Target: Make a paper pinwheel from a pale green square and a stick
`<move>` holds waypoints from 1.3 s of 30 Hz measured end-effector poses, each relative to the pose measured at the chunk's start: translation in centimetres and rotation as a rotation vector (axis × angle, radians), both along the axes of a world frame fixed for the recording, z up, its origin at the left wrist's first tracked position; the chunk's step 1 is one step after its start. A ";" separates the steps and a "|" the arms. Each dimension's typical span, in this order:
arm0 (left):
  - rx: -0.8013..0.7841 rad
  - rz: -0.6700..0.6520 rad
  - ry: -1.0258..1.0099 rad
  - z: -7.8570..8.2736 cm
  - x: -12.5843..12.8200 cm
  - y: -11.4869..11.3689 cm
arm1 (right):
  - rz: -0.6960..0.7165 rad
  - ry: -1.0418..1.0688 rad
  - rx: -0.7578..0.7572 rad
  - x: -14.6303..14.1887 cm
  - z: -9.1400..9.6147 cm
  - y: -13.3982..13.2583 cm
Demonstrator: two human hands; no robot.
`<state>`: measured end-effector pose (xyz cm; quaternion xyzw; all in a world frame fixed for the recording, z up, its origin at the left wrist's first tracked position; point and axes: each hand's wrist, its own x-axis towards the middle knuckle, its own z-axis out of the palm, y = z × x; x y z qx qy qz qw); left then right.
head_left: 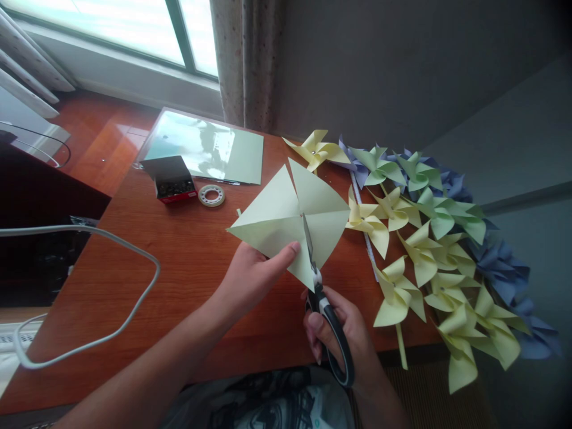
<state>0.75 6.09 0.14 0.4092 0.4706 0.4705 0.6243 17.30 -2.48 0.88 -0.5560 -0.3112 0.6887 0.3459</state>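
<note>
A pale green square of paper (268, 208) with crossing fold lines is held up over the table. My left hand (254, 271) grips it from below, thumb on top and fingers hidden underneath. One slit runs from its top corner toward the middle. In my right hand (342, 328) are black-handled scissors (336, 336), fingers through the handles. Their blades lie along the lower fold, the tip close to the paper's centre. Whether that lower fold is cut through under the blades is hard to make out.
Several yellow, green and blue paper pinwheels (397, 292) cover the right side of the wooden table (179, 280). Back left are an open red box of small dark pieces (176, 187), a white tape roll (211, 195) and a clear sleeve with green paper (248, 156). A white cable (154, 262) loops at the left.
</note>
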 end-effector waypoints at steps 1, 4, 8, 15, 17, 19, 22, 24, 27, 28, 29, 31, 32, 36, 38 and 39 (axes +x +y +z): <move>-0.001 0.001 0.000 0.0 0.0 0.0 | 0.000 -0.002 -0.001 0.0 0.0 0.0; 0.002 0.003 0.000 0.1 0.1 0.0 | -0.007 -0.003 -0.004 -0.1 0.1 0.0; -0.012 0.007 -0.009 0.1 0.1 0.0 | -0.012 -0.003 -0.001 -0.1 0.0 0.0; -0.009 0.009 0.002 0.1 0.1 0.0 | -0.003 0.003 -0.008 0.0 0.0 0.0; -0.008 0.032 0.007 0.1 0.1 0.0 | 0.000 0.016 -0.014 0.1 0.0 -0.1; 0.005 0.067 -0.003 0.2 0.0 0.1 | 0.014 0.040 -0.012 0.2 -0.1 -0.2; 0.058 0.148 -0.041 0.2 -0.5 0.4 | 0.068 0.063 0.001 0.7 -0.6 -0.4; 0.073 0.207 -0.080 0.2 -1.0 0.7 | 0.119 0.042 0.007 1.4 -1.0 -0.7; 0.047 0.265 -0.165 0.2 -1.4 1.0 | 0.146 -0.030 0.034 3.0 -1.4 -0.9; 0.032 0.270 -0.192 0.2 -1.5 1.0 | 0.120 -0.057 0.064 3.5 -1.4 -0.9; 0.014 0.263 -0.208 0.2 -1.6 1.0 | 0.079 -0.083 0.092 4.1 -1.3 -0.8; -0.030 0.201 -0.198 0.3 -1.6 0.9 | -0.054 -0.137 0.192 5.3 -1.0 -0.5; -0.051 0.149 -0.179 0.3 -1.6 0.8 | -0.134 -0.158 0.245 5.8 -0.8 -0.1; -0.106 -0.076 -0.116 0.7 -1.5 0.5 | -0.330 -0.204 0.421 7.7 -0.1 1.8; -0.128 -0.196 -0.095 1.0 -1.6 0.4 | -0.368 -0.241 0.448 8.6 0.1 2.9; -0.136 -0.267 -0.082 1.2 -1.6 0.4 | -0.385 -0.266 0.454 9.0 0.1 3.3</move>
